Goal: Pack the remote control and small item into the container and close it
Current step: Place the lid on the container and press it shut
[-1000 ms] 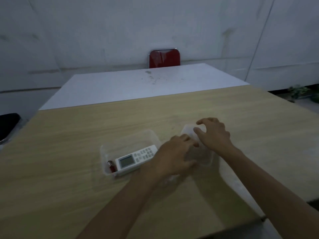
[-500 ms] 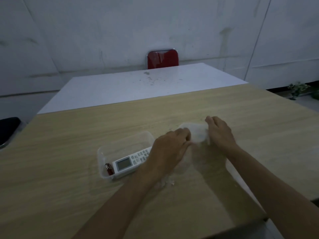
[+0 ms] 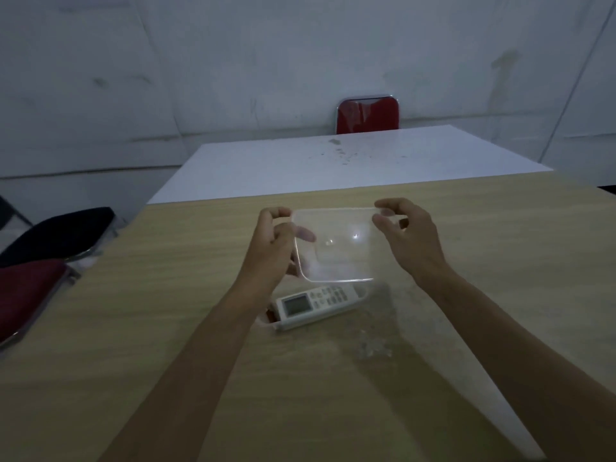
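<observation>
One clear lid [image 3: 335, 245], lifted off the table; I hold it by its two ends, left hand [image 3: 271, 248] pinching one edge, right hand [image 3: 408, 236] pinching the other. One clear container [image 3: 365, 296] on the wooden table [image 3: 500, 261], directly under the lid. One white remote [image 3: 315, 303] inside it. One small red item [image 3: 270, 316] beside the remote's screen end, half hidden by my left forearm. Three chairs: one red [image 3: 368, 115] beyond the white table [image 3: 333, 161], one dark [image 3: 56, 233] and one red [image 3: 26, 291] at left.

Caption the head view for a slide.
Both hands, left and right, hold the clear lid above the remote control.
</observation>
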